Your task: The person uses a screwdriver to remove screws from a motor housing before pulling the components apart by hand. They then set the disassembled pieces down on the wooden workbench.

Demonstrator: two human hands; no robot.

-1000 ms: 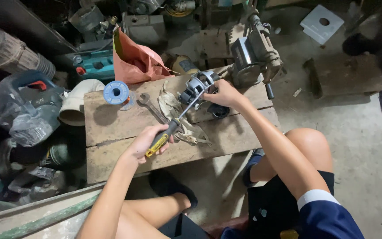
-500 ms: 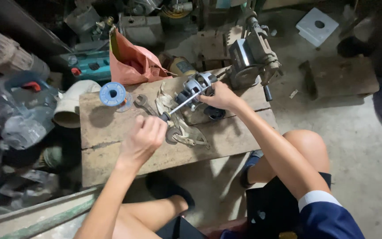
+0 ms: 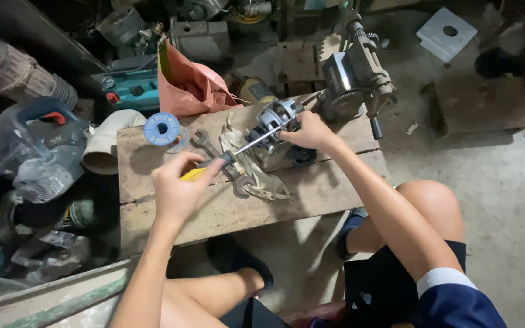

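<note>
We see the left hand closed around a yellow-handled screwdriver whose shaft points toward two o'clock at the small electric motor, which the right hand grips on the wooden bench, a spanner lying at the motor's nine o'clock.

The screwdriver has a shiny metal shaft and a yellow plastic handle. The table is rough, dull wood.
</note>
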